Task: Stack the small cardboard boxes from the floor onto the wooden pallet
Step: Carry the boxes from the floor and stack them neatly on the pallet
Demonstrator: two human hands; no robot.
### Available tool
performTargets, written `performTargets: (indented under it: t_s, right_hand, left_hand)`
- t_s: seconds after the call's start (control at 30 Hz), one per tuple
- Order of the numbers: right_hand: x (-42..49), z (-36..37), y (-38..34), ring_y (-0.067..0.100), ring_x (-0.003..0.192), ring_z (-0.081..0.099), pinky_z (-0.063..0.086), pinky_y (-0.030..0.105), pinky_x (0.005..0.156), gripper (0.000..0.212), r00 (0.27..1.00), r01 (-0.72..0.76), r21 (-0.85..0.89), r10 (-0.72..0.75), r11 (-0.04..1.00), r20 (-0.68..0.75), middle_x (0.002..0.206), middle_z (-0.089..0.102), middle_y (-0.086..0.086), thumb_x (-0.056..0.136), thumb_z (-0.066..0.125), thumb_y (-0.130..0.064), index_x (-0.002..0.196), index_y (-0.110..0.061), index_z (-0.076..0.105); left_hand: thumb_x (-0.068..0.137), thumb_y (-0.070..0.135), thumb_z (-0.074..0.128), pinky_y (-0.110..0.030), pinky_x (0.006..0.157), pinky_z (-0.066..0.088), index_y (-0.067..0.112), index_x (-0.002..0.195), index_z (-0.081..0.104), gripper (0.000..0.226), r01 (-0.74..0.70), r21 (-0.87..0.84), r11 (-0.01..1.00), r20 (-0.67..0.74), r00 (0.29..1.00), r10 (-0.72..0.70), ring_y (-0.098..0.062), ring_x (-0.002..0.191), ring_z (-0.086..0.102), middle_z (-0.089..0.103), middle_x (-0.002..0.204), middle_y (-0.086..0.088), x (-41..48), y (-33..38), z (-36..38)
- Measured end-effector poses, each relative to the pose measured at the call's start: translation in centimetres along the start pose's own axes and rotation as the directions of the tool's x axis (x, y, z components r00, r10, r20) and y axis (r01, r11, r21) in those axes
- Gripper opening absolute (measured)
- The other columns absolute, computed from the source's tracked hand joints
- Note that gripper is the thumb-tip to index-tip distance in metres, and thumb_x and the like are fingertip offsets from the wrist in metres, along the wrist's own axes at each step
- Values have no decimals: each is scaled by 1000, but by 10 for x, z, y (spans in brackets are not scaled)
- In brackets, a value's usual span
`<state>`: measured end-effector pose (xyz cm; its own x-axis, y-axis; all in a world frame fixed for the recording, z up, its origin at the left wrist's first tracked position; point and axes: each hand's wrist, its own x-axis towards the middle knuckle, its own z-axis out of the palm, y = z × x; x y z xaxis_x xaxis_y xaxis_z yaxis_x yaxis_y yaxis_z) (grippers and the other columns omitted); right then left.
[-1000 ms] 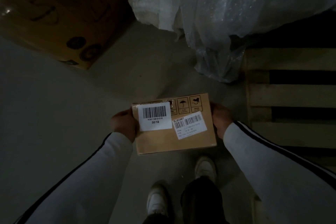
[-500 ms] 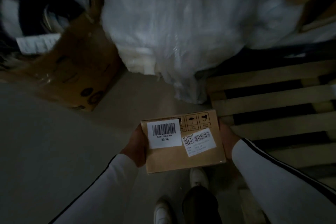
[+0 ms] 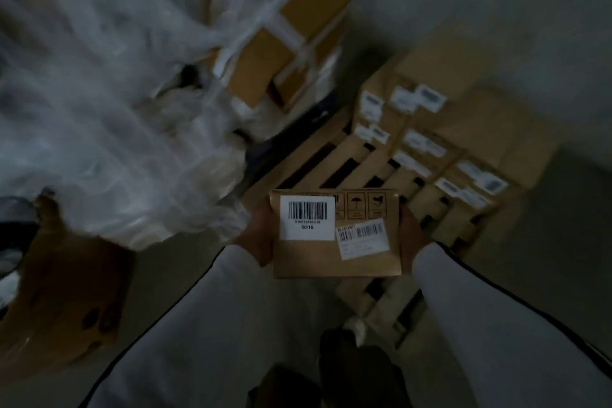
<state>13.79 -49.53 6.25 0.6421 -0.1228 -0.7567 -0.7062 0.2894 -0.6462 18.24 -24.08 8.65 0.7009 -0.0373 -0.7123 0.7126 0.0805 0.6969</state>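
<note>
I hold a small cardboard box (image 3: 334, 255) with two white barcode labels level in front of me. My left hand (image 3: 256, 237) grips its left side and my right hand (image 3: 412, 235) grips its right side. The box hangs above the near edge of the wooden pallet (image 3: 318, 169), whose bare slats run up to the right. Several small labelled boxes (image 3: 427, 146) are stacked on the far part of the pallet. The scene is dim and blurred.
A heap of clear plastic wrap (image 3: 99, 109) fills the left. Strapped brown boxes (image 3: 281, 36) sit behind it. A large dark carton (image 3: 63, 305) stands at lower left. Grey floor (image 3: 563, 242) lies right of the pallet. My shoes (image 3: 356, 329) are below the box.
My view has swung up and to the right, bringing the stacked boxes on the pallet into sight. The box in my hands has moved from over the floor to over the pallet's near edge.
</note>
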Motion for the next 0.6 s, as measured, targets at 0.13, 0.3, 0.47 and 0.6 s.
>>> performTargets:
  t_s: [0.13,0.3,0.47,0.6]
  right_hand:
    - [-36,-67,-39,30,77,66,56,37,74,55,994,34,185,-14,982,-113,87,71,14,90,55,-67,77,-17,73]
    - [-57,-137,-77,35,84,73,59,42,79,64,960,149,282,-70,948,-272,97,76,18,94,45,-68,91,-13,79]
    - [-54,-185,-112,38,101,72,54,54,96,67,937,249,363,-129,898,-325,108,75,18,94,43,-69,110,-12,73]
    - [-29,-211,-147,30,84,75,56,43,76,60,896,351,413,-175,840,-407,98,76,16,101,35,-59,96,-14,73]
  left_hand:
    - [104,44,50,-58,101,51,13,124,68,41,-81,68,994,138,988,71,-42,116,63,71,120,-17,3,29,77]
    - [101,47,50,-48,88,55,20,94,81,41,-126,119,985,428,902,64,-31,95,72,76,105,-12,-18,81,184]
    - [103,20,53,-24,75,56,25,89,72,23,-299,146,943,608,779,153,-14,90,71,76,85,8,-5,127,255]
    - [108,19,40,-10,56,52,24,86,57,28,-336,217,917,638,759,127,0,64,66,70,63,15,30,165,307]
